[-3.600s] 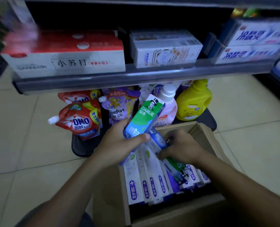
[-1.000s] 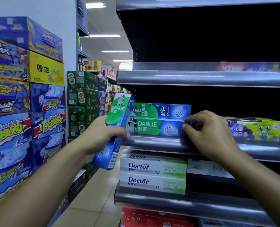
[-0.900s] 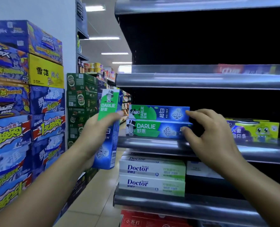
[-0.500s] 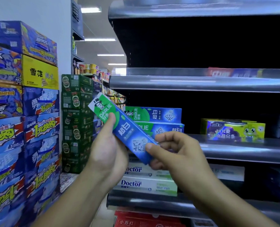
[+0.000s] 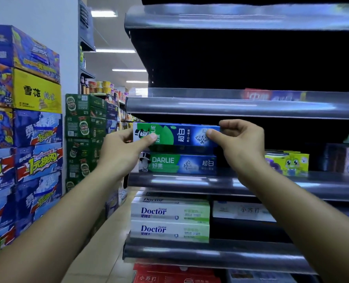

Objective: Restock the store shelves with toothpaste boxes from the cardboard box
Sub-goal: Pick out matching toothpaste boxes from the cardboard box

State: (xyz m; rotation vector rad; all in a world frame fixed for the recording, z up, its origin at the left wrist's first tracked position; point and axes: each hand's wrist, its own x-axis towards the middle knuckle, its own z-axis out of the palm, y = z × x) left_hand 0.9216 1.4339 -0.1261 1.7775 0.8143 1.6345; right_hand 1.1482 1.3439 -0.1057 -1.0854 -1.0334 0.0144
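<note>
A green-and-blue Darlie toothpaste box [image 5: 177, 134] is level in front of the middle shelf [image 5: 241, 182]. My left hand [image 5: 122, 152] pinches its left end and my right hand [image 5: 237, 144] pinches its right end. It hovers just above the stacked Darlie boxes [image 5: 179, 163] standing on that shelf; a dark upper box of the stack is half hidden behind it. The cardboard box is out of view.
White Doctor toothpaste boxes [image 5: 169, 220] fill the shelf below. Yellow-green children's toothpaste boxes [image 5: 288, 162] stand to the right on the middle shelf. Stacked drink cartons [image 5: 26, 139] line the left wall, green beer cases [image 5: 83, 127] beyond them. The upper shelf [image 5: 241, 107] overhangs closely.
The box was tilted in front of me, held mainly by my left hand; now both hands hold it level and higher, at the top of the Darlie stack.
</note>
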